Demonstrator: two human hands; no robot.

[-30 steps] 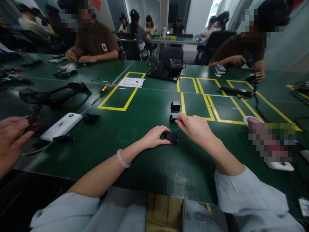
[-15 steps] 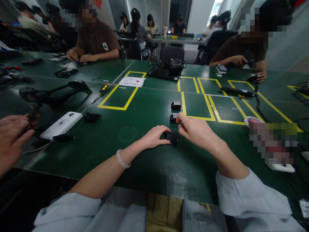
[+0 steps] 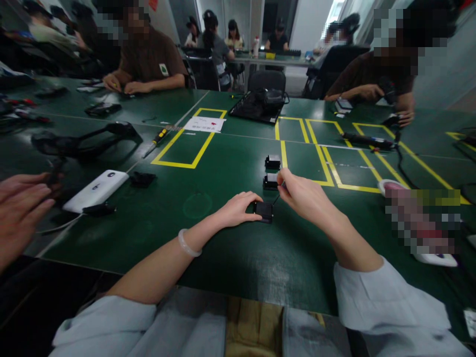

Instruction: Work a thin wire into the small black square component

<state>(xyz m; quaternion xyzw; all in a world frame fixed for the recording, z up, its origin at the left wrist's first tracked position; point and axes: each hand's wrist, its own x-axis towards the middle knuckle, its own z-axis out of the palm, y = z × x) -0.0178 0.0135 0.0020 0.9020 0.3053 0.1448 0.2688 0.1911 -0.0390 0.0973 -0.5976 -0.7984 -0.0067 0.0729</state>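
Observation:
My left hand [image 3: 238, 209] rests on the green table [image 3: 208, 248] with its fingers closed on a small black square part [image 3: 264, 211], pinning it down. My right hand [image 3: 303, 197] hovers just right of that part, fingers pinched on something thin and dark that I cannot make out; a thin dark line runs from the pinch down toward the part. Two more small black parts [image 3: 271, 181] [image 3: 272, 161] lie in a row just beyond, beside a yellow tape line. A pale bracelet [image 3: 188, 244] circles my left wrist.
Another person's hand [image 3: 20, 208] reaches in at the left edge, near a white device [image 3: 95, 190] and black headset [image 3: 82, 141]. A screwdriver [image 3: 158, 140], a paper sheet [image 3: 204, 124] and a black tray [image 3: 258, 106] lie farther back. Seated people work across the table.
My right hand has lifted slightly and drawn to the right, uncovering the middle black part. My left hand stays on the near part.

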